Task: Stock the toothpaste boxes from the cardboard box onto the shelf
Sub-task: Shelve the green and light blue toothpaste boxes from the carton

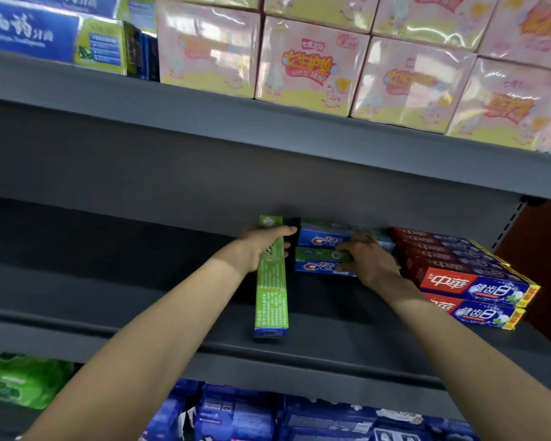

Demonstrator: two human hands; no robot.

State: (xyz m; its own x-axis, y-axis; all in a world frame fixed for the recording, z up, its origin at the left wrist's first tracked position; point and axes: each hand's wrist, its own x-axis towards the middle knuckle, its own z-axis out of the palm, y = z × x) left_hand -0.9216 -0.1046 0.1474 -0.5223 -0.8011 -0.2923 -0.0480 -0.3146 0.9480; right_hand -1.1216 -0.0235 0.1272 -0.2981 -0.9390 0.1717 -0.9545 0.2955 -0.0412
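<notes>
The grey shelf [115,281] fills the middle of the view, its front lip running from 9 o'clock down toward 4 o'clock, with a broad bare stretch of deck from the centre out to 9 o'clock. Above it, at 12 to 2 o'clock, the upper shelf carries pink wrapped packs [309,63], with blue and green cartons [45,36] at 10 o'clock; below the lip, blue packs [236,415] sit at 6 o'clock and green packs [16,380] at 8 o'clock. At 3 o'clock a stack of red and blue toothpaste boxes [468,281] lies on the shelf, its ends close to the front lip. Just beside it toward the centre, two blue Crest boxes [323,241] are stacked deep on the shelf (one on top of the other). The right hand [368,259] lies over their right ends, fingers bent and fingertips touching the boxes; whether it truly grips them I cannot tell. The left hand [261,248] grips a green toothpaste box [272,281], thumb curled across its top face and fingers round its left side. That box points lengthwise from the shelf back toward 6 o'clock, its near end by the front lip, just beside the Crest stack at its left. The cardboard box is out of view.
</notes>
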